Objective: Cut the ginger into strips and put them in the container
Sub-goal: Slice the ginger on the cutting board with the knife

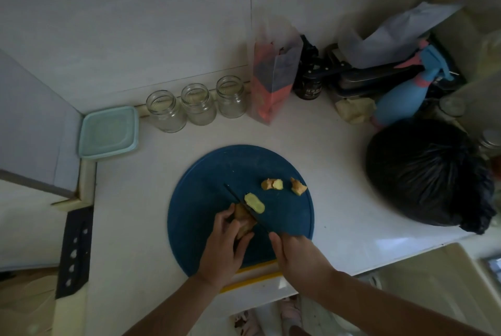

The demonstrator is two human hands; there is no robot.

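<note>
Nearest to me, at the front edge of the table (pixel 339 213), a yellow strip (pixel 252 276) runs under the rim of the round blue cutting board (pixel 206 200).

Right hand (pixel 295 257): fingers wrapped round the handle of the knife (pixel 233 195); the handle itself is hidden under the hand. The dark blade slants up and to the left across the board.

Left hand (pixel 222 249): fingers and thumb curled round the ginger (pixel 244 220), pinning it to the board, with the blade against it.

One pale cut slice (pixel 254 203) lies flat just beside the blade on its right. Two knobbly offcuts (pixel 272 184) sit further right on the board, apart from each other.

Table surface: white, glossy, with a few dark specks to the right of the board. To the left, a dark panel (pixel 76 249) carries a row of knobs. To the right, a full black plastic bag (pixel 428 173) sits on the table.

Far left corner: the container (pixel 108 132), square, with its pale green lid on, well apart from the board. Next to it, three open glass jars (pixel 198 104) stand in a row along the wall (pixel 135 37), which is white tile. Then come a clear bag (pixel 273 75) with red contents, a small dark jar (pixel 307 86), and a blue spray bottle (pixel 398 99) among clutter that is too dim to identify.
</note>
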